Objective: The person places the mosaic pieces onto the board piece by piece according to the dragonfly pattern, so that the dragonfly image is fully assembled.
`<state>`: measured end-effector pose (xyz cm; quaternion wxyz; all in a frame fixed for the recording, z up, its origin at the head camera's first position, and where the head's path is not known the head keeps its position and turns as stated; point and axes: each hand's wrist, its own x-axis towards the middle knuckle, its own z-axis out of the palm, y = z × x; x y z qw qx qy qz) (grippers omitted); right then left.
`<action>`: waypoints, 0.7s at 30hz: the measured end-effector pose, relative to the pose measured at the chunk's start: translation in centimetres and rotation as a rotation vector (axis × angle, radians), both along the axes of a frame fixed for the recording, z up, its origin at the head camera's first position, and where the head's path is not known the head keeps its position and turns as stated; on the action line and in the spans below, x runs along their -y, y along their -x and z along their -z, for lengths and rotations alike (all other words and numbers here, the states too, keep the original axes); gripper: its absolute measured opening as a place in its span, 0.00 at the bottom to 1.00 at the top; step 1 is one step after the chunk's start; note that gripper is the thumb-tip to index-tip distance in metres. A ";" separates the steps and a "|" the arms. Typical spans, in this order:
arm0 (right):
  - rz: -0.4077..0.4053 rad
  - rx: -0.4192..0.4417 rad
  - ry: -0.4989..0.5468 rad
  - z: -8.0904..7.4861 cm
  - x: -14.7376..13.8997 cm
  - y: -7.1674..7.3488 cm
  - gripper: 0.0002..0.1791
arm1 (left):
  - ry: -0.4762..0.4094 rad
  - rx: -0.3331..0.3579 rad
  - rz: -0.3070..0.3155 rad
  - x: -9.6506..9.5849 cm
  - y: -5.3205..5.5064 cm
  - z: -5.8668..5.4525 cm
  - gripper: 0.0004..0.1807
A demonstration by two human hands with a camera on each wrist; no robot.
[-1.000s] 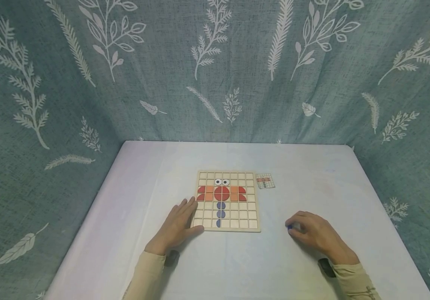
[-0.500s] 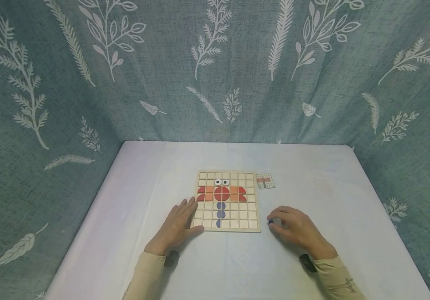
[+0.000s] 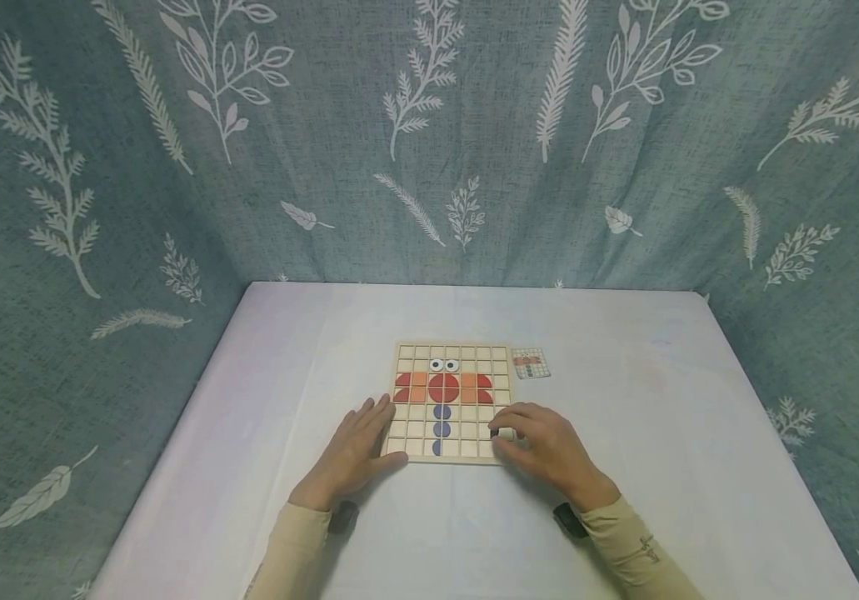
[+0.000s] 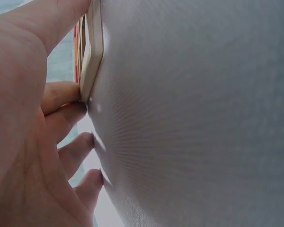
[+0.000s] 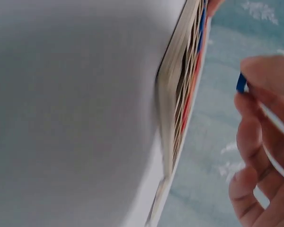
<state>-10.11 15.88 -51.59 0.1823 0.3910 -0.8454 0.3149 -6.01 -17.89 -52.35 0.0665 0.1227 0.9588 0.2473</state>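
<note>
A square wooden grid board (image 3: 465, 455) carries a figure made of coloured tiles: two eye tiles (image 3: 444, 365), a red circle (image 3: 443, 387), orange squares, red quarter pieces, and blue half-round pieces (image 3: 441, 412) down the middle column. My left hand (image 3: 352, 446) rests against the board's left edge, fingers spread, thumb at its front left corner. Over the board's right side, my right hand (image 3: 549, 446) pinches a small blue tile (image 5: 241, 83) between thumb and index finger. In the right wrist view that tile is held above the board; the fingers hide most of it.
A small pattern card (image 3: 530, 363) printed with a similar gridded figure lies just right of the board's upper corner. White cloth (image 3: 646, 375) covers the table. A green leaf-patterned curtain (image 3: 339, 142) stands behind the table and along its sides.
My right hand has moved left, from the tabletop on the right to over the board's right side, carrying the blue tile. The left hand and the board have stayed put.
</note>
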 end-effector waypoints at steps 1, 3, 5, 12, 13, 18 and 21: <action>0.002 -0.007 0.010 -0.1 0.4 -0.1 0.12 | -0.003 -0.001 -0.001 0.0 0.0 0.0 0.49; 0.003 -0.026 0.032 -0.2 1.4 -0.2 0.11 | -0.007 0.001 -0.004 0.0 0.0 -0.1 0.49; -0.002 -0.042 0.047 -0.2 2.3 -0.3 0.12 | -0.010 0.002 -0.006 -0.1 0.0 -0.2 0.49; -0.058 -0.079 0.016 0.2 5.0 -0.1 0.10 | 0.006 0.013 -0.010 0.0 0.1 -0.1 0.49; -0.065 -0.080 0.007 0.3 5.2 0.0 0.10 | 0.007 0.012 -0.012 0.0 0.1 -0.1 0.49; -0.089 -0.037 -0.059 0.5 6.1 0.0 0.09 | 0.010 0.016 -0.012 0.0 0.2 0.1 0.49; -0.097 -0.016 -0.121 0.6 6.4 0.0 0.08 | 0.008 0.020 -0.011 -0.1 0.2 0.1 0.49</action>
